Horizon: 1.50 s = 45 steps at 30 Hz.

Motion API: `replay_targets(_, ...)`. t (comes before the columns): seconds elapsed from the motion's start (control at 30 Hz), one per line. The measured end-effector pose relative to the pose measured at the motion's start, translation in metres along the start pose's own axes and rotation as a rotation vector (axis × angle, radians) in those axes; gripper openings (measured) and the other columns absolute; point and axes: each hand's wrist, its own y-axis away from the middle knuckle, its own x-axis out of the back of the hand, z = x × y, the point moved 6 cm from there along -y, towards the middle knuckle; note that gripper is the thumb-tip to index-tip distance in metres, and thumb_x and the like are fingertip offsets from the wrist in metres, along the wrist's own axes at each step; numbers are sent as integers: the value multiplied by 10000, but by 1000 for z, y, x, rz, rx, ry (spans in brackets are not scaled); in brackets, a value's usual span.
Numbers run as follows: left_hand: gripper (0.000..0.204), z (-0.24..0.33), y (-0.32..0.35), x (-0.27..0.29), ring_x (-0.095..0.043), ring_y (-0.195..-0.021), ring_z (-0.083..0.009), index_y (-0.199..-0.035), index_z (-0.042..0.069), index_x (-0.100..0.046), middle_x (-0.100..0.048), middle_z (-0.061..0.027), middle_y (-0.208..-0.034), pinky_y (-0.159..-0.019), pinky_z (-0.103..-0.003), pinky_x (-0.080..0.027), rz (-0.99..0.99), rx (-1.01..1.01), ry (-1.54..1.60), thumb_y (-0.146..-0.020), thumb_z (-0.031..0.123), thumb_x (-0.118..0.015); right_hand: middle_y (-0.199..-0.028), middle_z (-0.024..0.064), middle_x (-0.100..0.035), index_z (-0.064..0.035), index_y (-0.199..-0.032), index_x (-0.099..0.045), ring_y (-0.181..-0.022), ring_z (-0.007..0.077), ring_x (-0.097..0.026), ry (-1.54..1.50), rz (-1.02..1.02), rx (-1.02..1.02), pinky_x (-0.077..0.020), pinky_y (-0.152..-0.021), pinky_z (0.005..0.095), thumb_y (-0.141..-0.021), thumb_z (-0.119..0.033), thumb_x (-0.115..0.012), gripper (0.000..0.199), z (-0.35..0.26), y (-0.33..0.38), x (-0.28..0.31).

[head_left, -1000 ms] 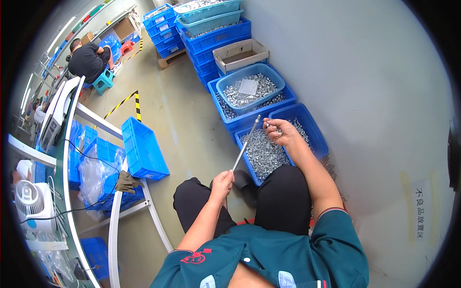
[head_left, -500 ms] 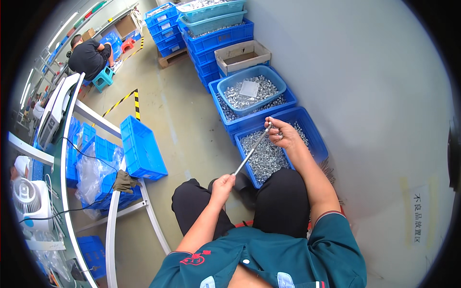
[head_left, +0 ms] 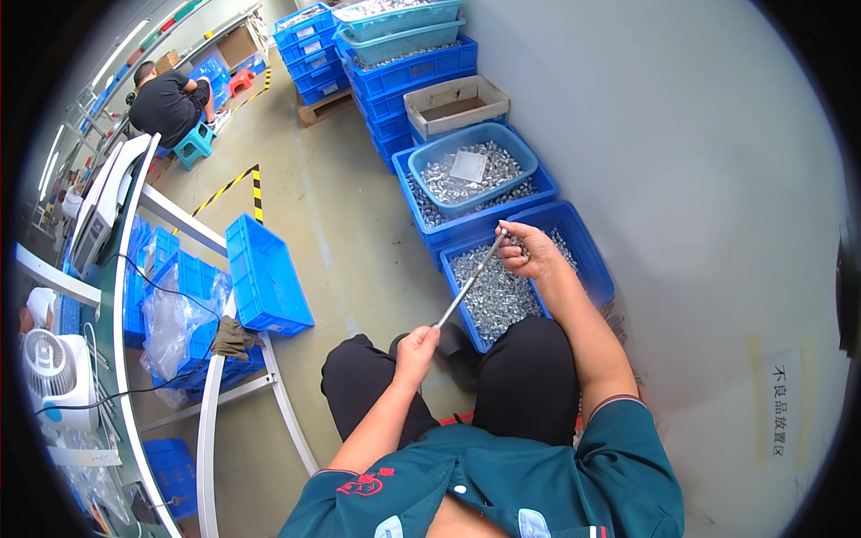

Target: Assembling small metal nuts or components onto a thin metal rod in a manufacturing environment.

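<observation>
A thin silvery metal rod [head_left: 469, 285] slants between my hands, up and to the right. My left hand [head_left: 416, 351] is closed round its lower end, in front of my knees. At the upper end my right hand [head_left: 529, 252] pinches the tip between thumb and fingers, while small metal pieces sit in its curled fingers. What exactly the pinch holds at the tip is too small to make out. Beneath the right hand stands a blue bin [head_left: 587, 260] full of small shiny metal parts [head_left: 502, 291].
Behind it, a light-blue basin [head_left: 529, 161] of metal parts rests on another blue bin. Farther back are a white-rimmed box [head_left: 480, 89] and stacked blue crates [head_left: 421, 67]. Left stand a workbench frame [head_left: 211, 430] and a tilted blue crate [head_left: 269, 278]. A person [head_left: 166, 108] sits far left.
Both hands keep nearly the same pose on the rod. The right fingertips have shifted very slightly at the rod's upper end.
</observation>
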Motion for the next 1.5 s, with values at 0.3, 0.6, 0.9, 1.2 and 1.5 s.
replay_targets(0.3,311,11,2,0,-319,-504,-22,-640,76,-496,-380,73,-549,-458,-200,-245,73,-160,-111,-910,230,-521,-623,-14,-435,-48,-831,-553,-442,39,-342,14,-26,-18,-234,-338,155,-876,-226,-556,184,-1,5,-9)
replay_targets(0.6,329,3,0,-15,-205,-355,-24,-699,110,-441,-281,83,-469,-341,-197,-133,-176,240,232,-924,349,-468,-633,-17,-441,-37,-968,-571,-446,28,-336,244,-9,75,-231,-351,149,-908,-313,-506,290,4,13,-21)
replay_targets(0.9,357,6,-3,-10,-241,-372,-17,-648,114,-446,-301,82,-473,-353,-198,-153,-82,248,247,-914,347,-494,-769,67,-526,32,-1038,-514,-442,48,-355,104,142,-90,-249,-334,153,-878,-118,-478,222,9,1,13)
replay_targets(1.2,346,6,2,0,-297,-452,-21,-630,93,-481,-359,71,-509,-418,-202,-215,-35,197,134,-902,301,-525,-752,41,-528,-45,-928,-511,-442,48,-365,30,18,103,-246,-339,164,-894,-246,-536,206,0,0,10)
replay_targets(1.5,341,-2,1,1,-345,-527,-30,-629,69,-491,-400,67,-561,-482,-203,-285,-51,87,17,-901,272,-529,-664,4,-476,-30,-922,-555,-459,41,-361,1,-37,100,-240,-356,154,-870,-200,-576,179,1,0,4)
